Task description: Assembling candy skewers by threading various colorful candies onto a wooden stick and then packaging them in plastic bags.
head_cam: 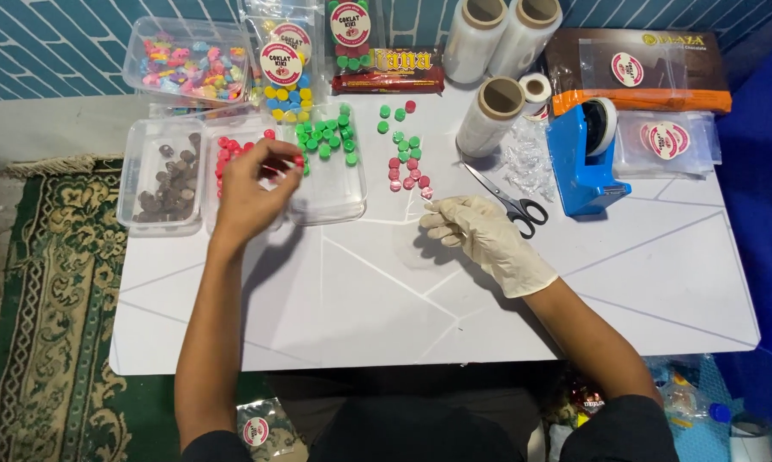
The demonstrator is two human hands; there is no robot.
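My bare left hand [251, 190] reaches over the clear tray of red round candies [228, 151], fingertips pinched at its right edge on a red piece. My right hand [482, 233], in a cream glove, rests on the white table [574, 282], fingers pinching a small clear plastic bag that is hard to make out. Loose pink, red and green candies [406, 162] lie on the table just above the gloved hand. A tray of green candies [328, 141] sits beside the red one.
A tray of brown chocolates [169, 181] stands at the left. Black-handled scissors [510, 202], a blue tape dispenser [584, 154], rolls of clear film [491, 115], labelled bags [668, 141] and boxes of coloured sweets [187, 64] crowd the back. A patterned rug [44, 308] lies left.
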